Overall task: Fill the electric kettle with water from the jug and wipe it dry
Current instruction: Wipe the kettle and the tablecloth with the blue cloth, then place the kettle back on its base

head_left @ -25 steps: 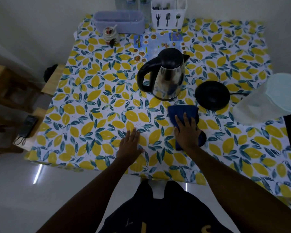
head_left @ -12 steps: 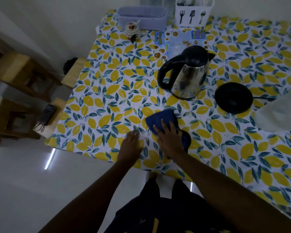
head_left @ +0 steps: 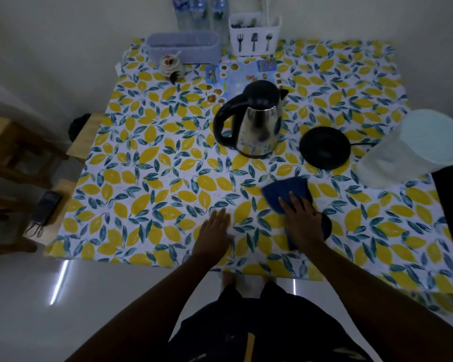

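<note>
A steel electric kettle (head_left: 256, 124) with a black lid and handle stands on the lemon-print table (head_left: 152, 163), off its round black base (head_left: 324, 147) to the right. A pale lidded jug (head_left: 413, 150) stands at the right edge. A dark blue cloth (head_left: 288, 190) lies flat on the table in front of the kettle. My right hand (head_left: 302, 222) presses flat on the cloth's near part, fingers spread. Left of the cloth, my left hand (head_left: 215, 228) rests palm down on the tablecloth, holding nothing.
At the back stand a lilac tub (head_left: 183, 48), a white cutlery holder (head_left: 254, 32), water bottles (head_left: 194, 11) and a small ceramic jar (head_left: 171, 65). A printed sheet (head_left: 241, 74) lies behind the kettle. Wooden stools (head_left: 16, 152) stand left of the table, one with a dark device (head_left: 46, 206).
My right hand and the cloth slid left and back right across the table in front of the kettle. My left hand stayed flat in place. The view swung.
</note>
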A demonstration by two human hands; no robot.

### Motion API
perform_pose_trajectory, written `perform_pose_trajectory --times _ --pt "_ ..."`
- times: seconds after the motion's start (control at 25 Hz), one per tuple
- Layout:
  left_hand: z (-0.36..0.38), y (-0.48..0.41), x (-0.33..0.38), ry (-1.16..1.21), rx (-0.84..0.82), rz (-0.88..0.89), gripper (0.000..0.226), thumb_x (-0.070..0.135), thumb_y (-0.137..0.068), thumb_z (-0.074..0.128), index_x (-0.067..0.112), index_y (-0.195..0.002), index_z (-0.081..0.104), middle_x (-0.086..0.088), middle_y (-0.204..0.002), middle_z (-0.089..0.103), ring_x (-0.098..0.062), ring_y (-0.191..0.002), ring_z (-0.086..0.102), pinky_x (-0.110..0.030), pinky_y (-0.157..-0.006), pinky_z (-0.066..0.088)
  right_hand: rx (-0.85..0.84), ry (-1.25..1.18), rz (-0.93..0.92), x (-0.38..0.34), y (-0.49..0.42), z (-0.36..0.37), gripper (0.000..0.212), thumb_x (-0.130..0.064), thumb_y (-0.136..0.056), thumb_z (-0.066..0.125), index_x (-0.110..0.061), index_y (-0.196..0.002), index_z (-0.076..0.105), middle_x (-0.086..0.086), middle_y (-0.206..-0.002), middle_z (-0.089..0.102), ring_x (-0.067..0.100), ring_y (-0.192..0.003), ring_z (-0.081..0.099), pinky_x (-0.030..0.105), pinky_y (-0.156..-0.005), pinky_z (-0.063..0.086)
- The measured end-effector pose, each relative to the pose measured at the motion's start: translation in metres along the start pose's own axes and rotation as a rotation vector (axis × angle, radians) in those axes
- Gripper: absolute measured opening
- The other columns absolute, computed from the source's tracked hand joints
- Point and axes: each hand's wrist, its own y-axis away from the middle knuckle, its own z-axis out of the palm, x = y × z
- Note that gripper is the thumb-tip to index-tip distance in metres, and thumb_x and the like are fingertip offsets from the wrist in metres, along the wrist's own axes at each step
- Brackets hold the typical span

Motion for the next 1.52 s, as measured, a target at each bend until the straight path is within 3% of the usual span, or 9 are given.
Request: perform_pose_trajectory --times 0.08,0.28,0.4,0.52,0.64,0.96,1.16,1.32,1.52 --pt "0.004 -0.007 0.020 -0.003 -0.051 0.080 0.063 0.036 -0.101 0.042 0.015 -0.154 0.013 -0.002 -0.164 0.000 -0.024 -0.151 -0.004 -0.044 -0.122 0.011 0.010 -0.037 0.131 0.022 0.010 0.003 0.067 -0.034 -0.099 0.046 -0.034 -0.153 0.007 0.000 -0.164 0.008 0.031 -0.145 0.019 0.058 -0.097 0.043" --pt "0.016 -0.028 0.066 -0.057 -0.152 0.167 0.068 0.032 -0.100 0.045 0.016 -0.154 0.006 0.001 -0.164 -0.005 -0.023 -0.151 -0.008 -0.045 -0.123 0.008 0.028 -0.052 0.202 0.044 0.061 0.024 0.063 -0.029 -0.096 0.051 -0.029 -0.152 0.023 0.003 -0.160 0.026 0.035 -0.134 0.037 0.056 -0.095 0.044" --pt "0.022 -0.041 0.088 -0.061 -0.146 0.210 0.070 0.034 -0.100 0.046 0.019 -0.154 0.005 0.002 -0.164 -0.006 -0.021 -0.151 -0.009 -0.044 -0.123 0.005 0.061 -0.094 0.258 0.065 0.063 0.023 0.061 -0.036 -0.098 0.046 -0.029 -0.153 0.019 0.003 -0.163 0.016 0.034 -0.144 0.025 0.059 -0.103 0.037" --pt "0.029 -0.053 0.103 -0.081 -0.122 0.209 0.070 0.042 -0.100 0.042 0.020 -0.154 0.004 0.003 -0.164 -0.008 -0.021 -0.150 -0.012 -0.046 -0.122 0.002 0.123 -0.167 0.208 0.076 0.059 0.025 0.063 -0.054 -0.096 0.034 -0.028 -0.153 0.020 0.004 -0.163 0.012 0.033 -0.150 0.009 0.061 -0.114 0.017" --pt "0.040 -0.054 0.106 -0.136 -0.125 0.159 0.076 0.050 -0.097 0.041 0.021 -0.153 -0.002 0.001 -0.163 -0.015 -0.022 -0.149 -0.017 -0.050 -0.121 0.001 0.128 -0.162 0.166 0.078 0.059 0.030 0.072 -0.065 -0.091 0.020 -0.028 -0.153 0.016 0.006 -0.163 0.011 0.033 -0.150 0.008 0.061 -0.115 0.013" --pt "0.048 -0.051 0.107 -0.160 -0.120 0.101 0.077 0.054 -0.096 0.039 0.025 -0.153 -0.004 0.002 -0.163 -0.015 -0.023 -0.149 -0.017 -0.052 -0.121 0.003 0.166 -0.217 0.156 0.082 0.055 0.037 0.065 -0.052 -0.091 0.040 -0.027 -0.150 0.029 0.009 -0.160 0.026 0.034 -0.147 0.021 0.063 -0.111 0.023" --pt "0.048 -0.050 0.112 -0.145 -0.058 0.082 0.071 0.052 -0.098 0.037 0.023 -0.154 0.004 0.001 -0.164 -0.009 -0.024 -0.150 -0.012 -0.050 -0.121 0.006 0.243 -0.211 0.099 0.081 0.051 0.029 0.058 -0.046 -0.089 0.047 -0.023 -0.142 0.045 0.007 -0.154 0.039 0.038 -0.144 0.028 0.064 -0.108 0.028" --pt "0.018 -0.062 0.112 -0.134 0.039 0.105 0.068 0.050 -0.099 0.036 0.024 -0.154 0.006 0.003 -0.164 -0.007 -0.022 -0.151 -0.010 -0.046 -0.122 0.005 0.311 -0.236 0.008 0.067 0.024 -0.005 0.054 -0.043 -0.092 0.053 -0.022 -0.142 0.045 0.004 -0.152 0.041 0.035 -0.143 0.030 0.061 -0.108 0.033" --pt "-0.072 -0.093 0.102 -0.019 0.395 0.159 0.061 0.041 -0.099 0.046 0.015 -0.150 0.028 -0.007 -0.160 0.024 -0.027 -0.150 0.014 -0.047 -0.120 0.024 0.458 -0.292 -0.131 0.036 -0.040 -0.085 0.069 -0.047 -0.090 0.059 -0.019 -0.148 0.035 0.005 -0.158 0.031 0.029 -0.146 0.024 0.055 -0.109 0.031"
